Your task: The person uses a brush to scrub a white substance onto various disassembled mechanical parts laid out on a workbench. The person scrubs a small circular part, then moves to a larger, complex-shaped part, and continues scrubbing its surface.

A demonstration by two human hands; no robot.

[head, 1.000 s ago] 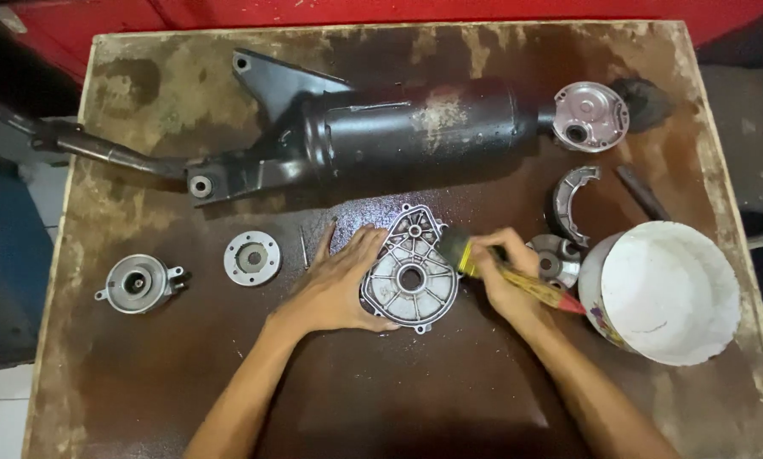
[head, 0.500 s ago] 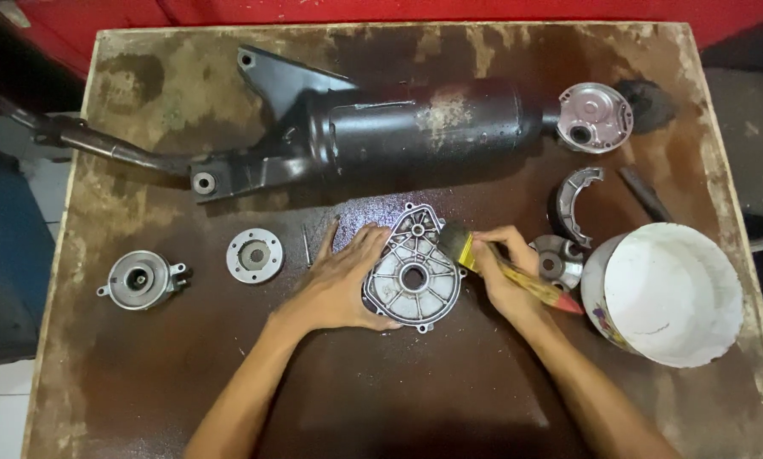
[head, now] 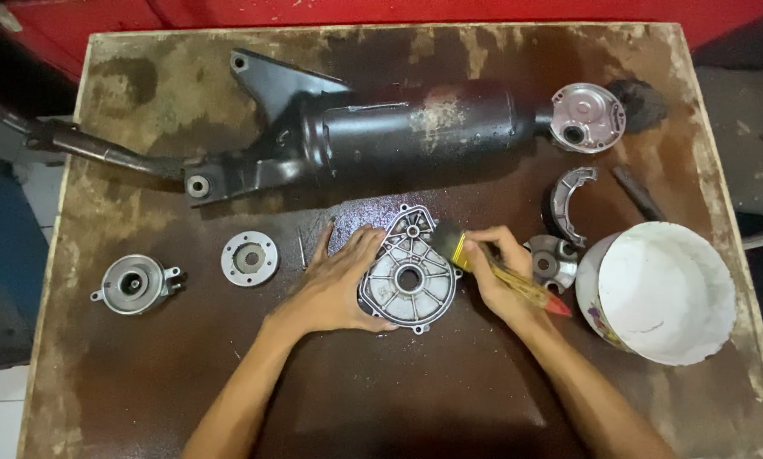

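A ribbed silver metal cover (head: 409, 274) with a round centre hole lies flat on the stained brown table (head: 144, 374). My left hand (head: 335, 285) rests spread on the cover's left side and presses it down. My right hand (head: 496, 272) grips a paintbrush (head: 492, 268) with a yellow and red handle. Its dark bristles touch the cover's upper right edge.
A long black exhaust pipe (head: 381, 132) lies across the back. Silver parts sit around: a hub (head: 132, 284), a flange disc (head: 250, 257), a round cover (head: 587, 116), a brake shoe (head: 567, 202), a small part (head: 553, 262). A white bucket (head: 658, 291) stands at the right.
The brush head has moved up and left along the cover's right edge, toward its top corner. My left hand has stayed on the cover.
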